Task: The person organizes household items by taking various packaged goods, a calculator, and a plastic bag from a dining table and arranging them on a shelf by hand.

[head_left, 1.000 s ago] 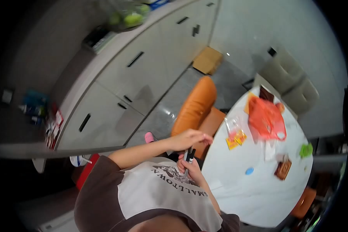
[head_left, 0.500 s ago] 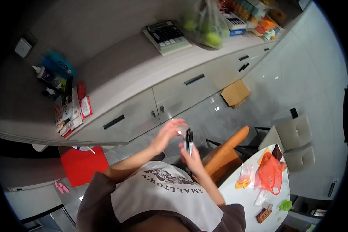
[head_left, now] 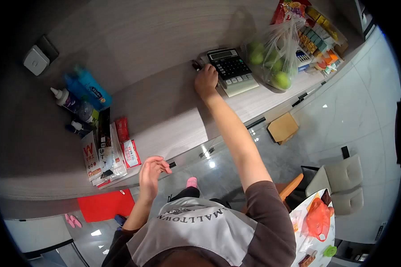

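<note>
My right hand point(head_left: 206, 82) reaches to the cabinet top, just left of the black calculator point(head_left: 229, 66), with its fingers closed round the black markers point(head_left: 196, 65). Only the markers' dark ends show beyond the fingers; the rest is hidden by the hand. The calculator lies on a pale box point(head_left: 241, 88). My left hand point(head_left: 151, 173) is in the air before the cabinet's front edge, its fingers loosely bent and apart, holding nothing. Near it lie flat packets point(head_left: 113, 153) on the cabinet top.
A clear bag of green fruit point(head_left: 278, 66) stands right of the calculator. Bottles point(head_left: 91, 89) stand at the left. Below are a red mat point(head_left: 106, 206), cardboard point(head_left: 283, 128), an orange chair point(head_left: 292, 186) and a white table with a red bag point(head_left: 318, 220).
My right hand has moved up and forward to the cabinet top with the markers. My left hand has moved left and down, apart from the right. The view has shifted closer to the cabinet.
</note>
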Tool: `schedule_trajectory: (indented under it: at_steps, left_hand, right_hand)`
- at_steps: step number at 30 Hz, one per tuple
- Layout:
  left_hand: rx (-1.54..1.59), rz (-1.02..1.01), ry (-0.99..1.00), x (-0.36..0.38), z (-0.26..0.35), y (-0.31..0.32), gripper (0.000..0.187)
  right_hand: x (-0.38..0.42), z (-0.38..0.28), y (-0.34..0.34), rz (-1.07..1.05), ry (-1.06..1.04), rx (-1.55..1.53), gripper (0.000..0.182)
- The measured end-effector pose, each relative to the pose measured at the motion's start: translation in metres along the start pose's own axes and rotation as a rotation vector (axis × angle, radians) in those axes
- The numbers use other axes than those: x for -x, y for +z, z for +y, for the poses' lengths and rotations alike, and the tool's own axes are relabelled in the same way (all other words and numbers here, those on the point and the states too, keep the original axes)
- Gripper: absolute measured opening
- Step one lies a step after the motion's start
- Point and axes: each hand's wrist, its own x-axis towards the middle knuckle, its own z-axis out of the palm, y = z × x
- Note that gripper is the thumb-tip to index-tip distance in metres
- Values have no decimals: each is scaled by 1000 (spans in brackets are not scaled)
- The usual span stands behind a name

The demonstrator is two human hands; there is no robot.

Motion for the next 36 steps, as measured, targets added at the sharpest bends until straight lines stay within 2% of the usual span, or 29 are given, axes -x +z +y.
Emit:
schedule_trajectory:
  at_steps: [1, 4, 5, 7, 8, 9, 10, 11, 13, 14, 15, 17, 19, 21, 23, 24, 26, 28, 29, 31, 32, 35, 36]
  left_hand:
    - [0, 1, -22, 1, 2, -1, 37]
    - [1, 16, -60, 4, 4, -4, 37]
    - [2, 29, -64, 5, 3, -6, 36]
    - [-94, 22, -35, 7, 2, -4, 35]
    - [-184, -5, -1, 7, 2, -4, 34]
    - [35, 72, -89, 7, -3, -7, 31]
    - [-31, 120, -125, 6, -3, -4, 29]
    - [-41, 129, -135, 5, -6, -8, 30]
    - [9, 4, -124, 2, -12, -16, 32]
    - [-21, -11, -130, 1, -14, -16, 32]
    - [-57, -40, -128, -1, -16, -10, 32]
    - [-112, -96, -150, -7, -20, 2, 32]
    - [-149, -161, -168, -12, -25, 20, 33]
    - [-164, -238, -209, -15, -35, 41, 33]
    - [-205, -319, -246, -14, -55, 69, 35]
    - [-231, -371, -277, -13, -66, 81, 35]
    - [-295, -481, -327, 1, -90, 114, 34]
    - [-286, -635, -394, 22, -116, 144, 33]
    - [-285, -707, -428, 35, -127, 157, 32]
    - [-305, -768, -486, 57, -145, 181, 31]
    - [-311, -796, -515, 69, -152, 193, 31]
    - [-327, -844, -511, 101, -163, 224, 30]
    - [-346, -805, -520, 111, -162, 232, 29]
  right_hand:
    - [-2, 0, -3, -80, -29, 72, 36]
    - [-2, 10, -1, 20, -129, 55, 32]
    - [-16, 11, 43, 151, -91, -109, 31]
    - [-12, 15, 49, 259, 69, -444, 30]
    - [-5, 16, 37, 350, 77, -489, 29]
    - [2, 18, 24, 442, 81, -531, 29]
    - [7, 19, 10, 360, 112, -650, 31]
    - [10, 17, 6, 351, 130, -608, 29]
    - [16, 17, -5, 264, -77, -178, 24]
    - [18, 13, 2, 321, -154, -338, 25]
    - [35, 26, 4, 584, -232, -267, 27]
    - [101, 69, -68, 542, -275, -271, 28]
    - [163, 112, -99, 735, -195, -556, 26]
    - [245, 170, -120, 731, -59, -683, 22]
    - [337, 222, -123, 816, 249, -549, 14]
    - [389, 247, -120, 756, 378, -518, 15]
    - [495, 284, -137, 463, 749, -562, 16]
    - [577, 310, -132, 592, 988, -222, 18]
    - [616, 335, -129, 583, 1072, -165, 25]
    - [663, 378, -124, 453, 1370, 141, 68]
    - [679, 407, -122, 495, 1398, 168, 82]
    - [691, 485, -118, 468, 1550, 306, 88]
    - [696, 507, -113, 413, 1645, 296, 89]
